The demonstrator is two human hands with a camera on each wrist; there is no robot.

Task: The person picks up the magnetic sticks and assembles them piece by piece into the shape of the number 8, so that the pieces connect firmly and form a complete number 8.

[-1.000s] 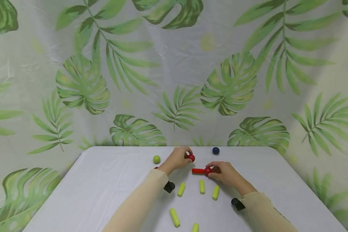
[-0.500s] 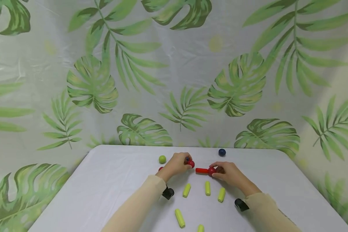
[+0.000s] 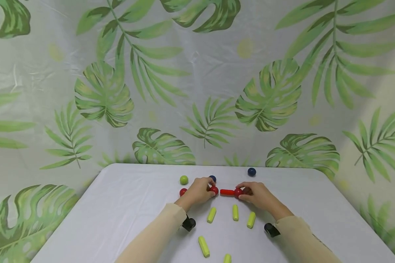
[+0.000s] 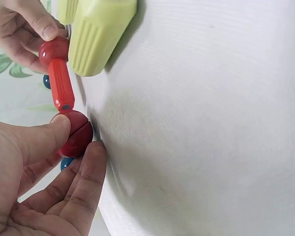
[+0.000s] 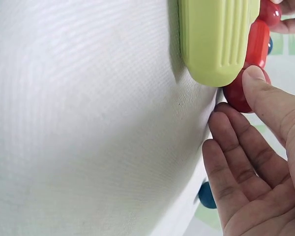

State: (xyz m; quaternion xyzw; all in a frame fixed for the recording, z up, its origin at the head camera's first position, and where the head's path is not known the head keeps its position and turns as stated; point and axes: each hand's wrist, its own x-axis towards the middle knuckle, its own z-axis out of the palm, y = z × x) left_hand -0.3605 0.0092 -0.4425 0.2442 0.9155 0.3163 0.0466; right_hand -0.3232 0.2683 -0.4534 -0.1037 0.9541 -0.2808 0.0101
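My left hand (image 3: pixel 197 191) pinches a red ball (image 4: pixel 79 141) between thumb and fingers; a dark seam runs across it in the left wrist view. Just right of that ball lies a red ribbed rod (image 3: pixel 227 192), with a narrow gap between them in the head view. A second red ball (image 3: pixel 238 193) sits at the rod's right end, and my right hand (image 3: pixel 257 194) holds it with thumb and fingertips. The right wrist view shows the right thumb (image 5: pixel 258 86) on this ball, while part of the ball is hidden behind a yellow-green rod (image 5: pixel 214 44).
Several yellow-green rods (image 3: pixel 235 212) lie on the white table (image 3: pixel 135 208), nearer than the hands. At the back are a green ball (image 3: pixel 184 179), a blue ball (image 3: pixel 251 172) and another blue ball (image 3: pixel 212 178). A red ball (image 3: pixel 183 191) sits behind the left wrist.
My left hand has brought its red ball nearer to me, down level with the red rod's left end. A blue ball behind it has come into view. The right hand keeps its hold.
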